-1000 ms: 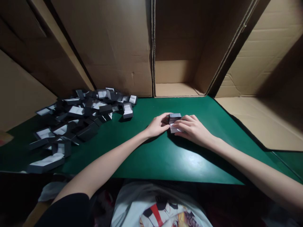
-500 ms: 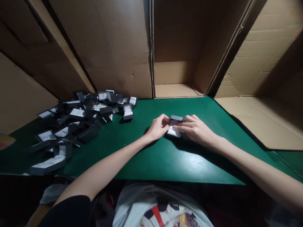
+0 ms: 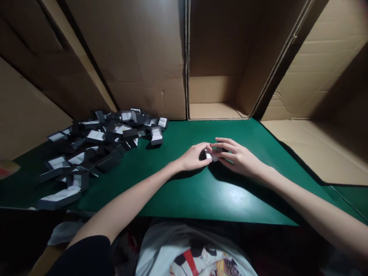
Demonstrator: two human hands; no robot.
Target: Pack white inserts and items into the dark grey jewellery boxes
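Note:
A small black hinged box with a white lining (image 3: 214, 154), like a jewellery box, is between my two hands over the middle of the green table (image 3: 178, 199). My left hand (image 3: 193, 157) grips its left end, thumb below and fingers curled above. On the other side my right hand (image 3: 240, 156) holds the box, its fingers reaching over the top and front. Those fingers cover much of the box, so I cannot tell how far its lid stands open. To the left lies a heap of similar black boxes (image 3: 105, 163), many open with white insides showing.
Upright cardboard panels (image 3: 143, 57) stand along the back. Behind my hands is an open-fronted cardboard box (image 3: 212, 90). A cardboard flap (image 3: 313, 153) lies flat on the right. Something blurred (image 3: 8, 169) shows at the left edge.
The box has turned between my hands, from standing open with its white inside showing to mostly covered. My left hand has moved right and closed around its end.

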